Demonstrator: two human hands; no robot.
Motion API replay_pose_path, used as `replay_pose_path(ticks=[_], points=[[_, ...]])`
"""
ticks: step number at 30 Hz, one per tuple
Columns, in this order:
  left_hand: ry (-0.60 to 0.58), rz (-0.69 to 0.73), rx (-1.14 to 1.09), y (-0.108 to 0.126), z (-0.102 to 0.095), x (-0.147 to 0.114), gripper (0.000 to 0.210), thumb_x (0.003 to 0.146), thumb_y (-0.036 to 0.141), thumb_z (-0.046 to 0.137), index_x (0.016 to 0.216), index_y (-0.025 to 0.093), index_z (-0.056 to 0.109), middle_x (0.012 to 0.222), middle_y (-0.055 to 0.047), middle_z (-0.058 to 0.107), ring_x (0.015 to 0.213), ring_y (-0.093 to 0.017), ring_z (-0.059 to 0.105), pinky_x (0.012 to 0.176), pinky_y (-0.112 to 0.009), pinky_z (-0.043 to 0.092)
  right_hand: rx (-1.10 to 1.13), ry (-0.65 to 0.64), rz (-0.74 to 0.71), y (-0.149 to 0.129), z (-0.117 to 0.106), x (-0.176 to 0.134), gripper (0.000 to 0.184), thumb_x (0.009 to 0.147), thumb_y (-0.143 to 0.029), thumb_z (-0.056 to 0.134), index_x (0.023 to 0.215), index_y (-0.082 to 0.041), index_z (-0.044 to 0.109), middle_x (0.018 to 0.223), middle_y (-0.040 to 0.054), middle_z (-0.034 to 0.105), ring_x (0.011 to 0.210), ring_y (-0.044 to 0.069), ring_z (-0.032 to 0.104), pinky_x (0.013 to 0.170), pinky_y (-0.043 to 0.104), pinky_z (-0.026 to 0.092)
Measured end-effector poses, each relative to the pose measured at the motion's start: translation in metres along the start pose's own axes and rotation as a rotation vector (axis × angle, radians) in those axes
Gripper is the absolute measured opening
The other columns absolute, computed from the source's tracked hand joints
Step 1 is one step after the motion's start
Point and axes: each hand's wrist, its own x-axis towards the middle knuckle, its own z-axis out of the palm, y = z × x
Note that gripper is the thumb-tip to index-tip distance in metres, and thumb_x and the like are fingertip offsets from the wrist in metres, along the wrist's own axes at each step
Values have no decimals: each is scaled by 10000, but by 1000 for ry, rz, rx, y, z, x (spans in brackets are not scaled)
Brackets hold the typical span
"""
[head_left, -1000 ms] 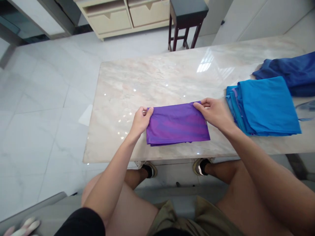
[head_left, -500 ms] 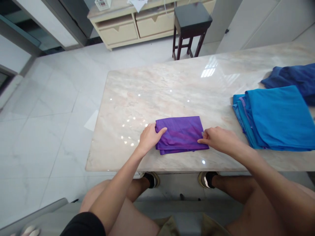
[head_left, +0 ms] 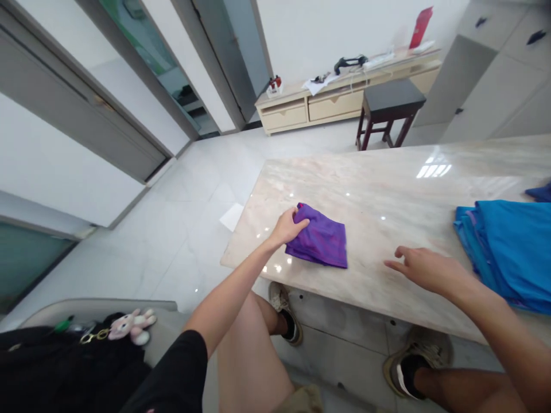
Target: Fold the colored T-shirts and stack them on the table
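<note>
A folded purple cloth garment (head_left: 321, 235) lies on the glossy marble-patterned table (head_left: 370, 195) near its left end. My left hand (head_left: 291, 228) grips the garment's left edge, with the thumb on top and the fingers tucked out of sight behind it. Apart from the cloth, my right hand (head_left: 415, 265) hovers over the table to its right, holding nothing, thumb and fingers separated. Beyond that hand, at the right, sits a stack of folded blue cloth (head_left: 512, 246).
Dark blue fabric (head_left: 540, 192) shows behind the blue stack. Across the floor are a dark stool (head_left: 394, 94) and a low cream cabinet (head_left: 286, 116). A black bag (head_left: 69, 367) with a plush toy (head_left: 131, 326) rests on the seat at my left.
My right hand has let go of the purple garment and moved off to the right. The garment now sits turned and looks narrower. My view has swung left.
</note>
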Motion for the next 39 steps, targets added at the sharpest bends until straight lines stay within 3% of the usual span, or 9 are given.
replay_pose_path(ticks=[6, 10, 16, 18, 21, 26, 32, 36, 39], points=[[216, 305, 514, 32, -110, 24, 155, 1005, 294, 754, 1082, 239, 631, 988, -23, 734, 928, -242, 711, 861, -335, 499, 91, 27, -95, -7, 1, -5, 558, 1089, -636, 455, 1300, -224, 766, 1241, 196, 858, 1145, 446, 806, 909, 571, 609], [213, 361, 748, 1, -142, 6, 224, 1047, 220, 674, 1267, 221, 635, 1208, -103, 761, 1071, -284, 722, 911, -361, 515, 116, -18, -114, 2, 12, 1, 485, 1047, -622, 461, 1185, -256, 748, 1196, 208, 859, 1132, 442, 811, 943, 573, 600], [-161, 350, 949, -116, -129, -87, 608, 852, -66, 620, 1410, 170, 665, 1275, -129, 745, 1205, -286, 690, 1056, -386, 504, 139, -121, -125, 12, 28, 11, 497, 930, -701, 432, 1094, -313, 695, 1117, 208, 847, 1149, 452, 806, 1056, 585, 574], [-297, 329, 959, -149, -125, -117, 577, 891, -8, 665, 1439, 172, 678, 1309, -132, 732, 1223, -288, 678, 1045, -390, 515, 169, -132, -129, 13, 31, 15, 515, 884, -739, 441, 1079, -331, 687, 1074, 200, 844, 1119, 461, 805, 1058, 597, 573], [-329, 277, 948, -177, -127, -141, 490, 951, 2, 618, 1384, 198, 734, 1287, -123, 729, 1212, -271, 671, 1034, -378, 526, 210, -137, -150, 10, 37, 23, 436, 855, -751, 476, 993, -375, 648, 980, 202, 828, 1015, 477, 804, 1012, 632, 577], [-242, 216, 934, -177, -137, -134, 521, 966, -42, 515, 1334, 209, 784, 1298, -145, 736, 1187, -277, 671, 1057, -410, 550, 96, -81, -173, -16, 32, 28, 328, 953, -667, 432, 806, -388, 520, 1006, 304, 806, 989, 488, 803, 944, 645, 569], [-315, 183, 789, -163, -140, -148, 483, 1008, 126, 570, 1420, 255, 788, 1457, -126, 759, 1350, -295, 713, 1192, -414, 548, -5, -35, -218, -51, -1, -33, 323, 1112, -323, 489, 1168, -176, 771, 1262, 254, 832, 1150, 350, 814, 972, 420, 581], [-343, 126, 828, -179, -144, -141, 522, 992, 236, 538, 1450, 289, 783, 1519, -119, 755, 1377, -354, 740, 1125, -459, 605, 86, -2, -171, -32, -3, -57, 264, 1122, -344, 647, 1254, -188, 815, 1284, 152, 858, 1169, 272, 805, 960, 300, 556], [-356, 156, 866, -163, -137, -133, 505, 901, 206, 539, 1311, 275, 827, 1424, -115, 791, 1317, -347, 777, 1039, -433, 645, 150, 52, -169, -2, 6, -82, 246, 1129, -340, 674, 1249, -202, 838, 1252, 118, 867, 1141, 247, 801, 919, 271, 542]])
